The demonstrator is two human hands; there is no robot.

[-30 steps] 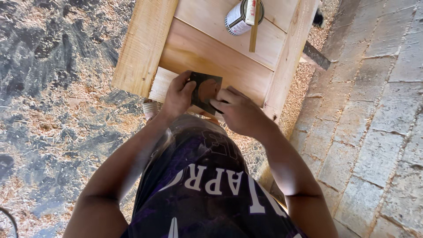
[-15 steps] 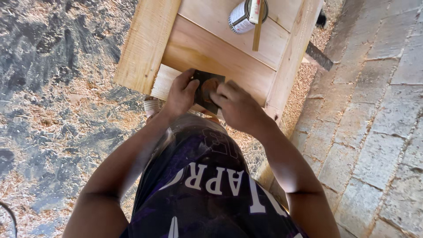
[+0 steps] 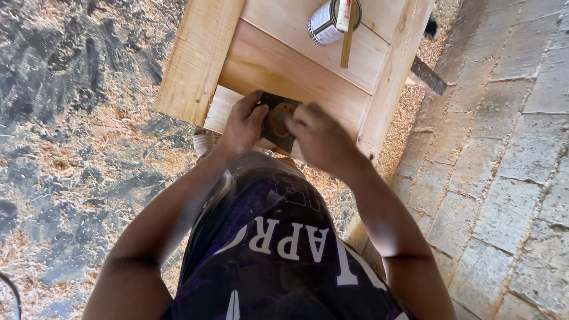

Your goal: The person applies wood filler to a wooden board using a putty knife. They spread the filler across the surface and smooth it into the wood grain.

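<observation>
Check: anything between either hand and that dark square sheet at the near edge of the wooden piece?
Nothing visible. The left hand grips the dark square sheet by its left edge, and the right hand covers its right side, blurred. The sheet lies against the wooden piece. The can and stick sit farther up, apart.

Both hands at the near edge of a pale wooden frame (image 3: 284, 59): left hand (image 3: 242, 125) pinches a dark square sheet (image 3: 277, 118), right hand (image 3: 317, 137) blurred against it. Metal can (image 3: 325, 24) and wooden stick (image 3: 348, 35) rest on the boards. Sawdust-strewn ground (image 3: 71, 148) left, stone paving (image 3: 510, 166) right.
</observation>
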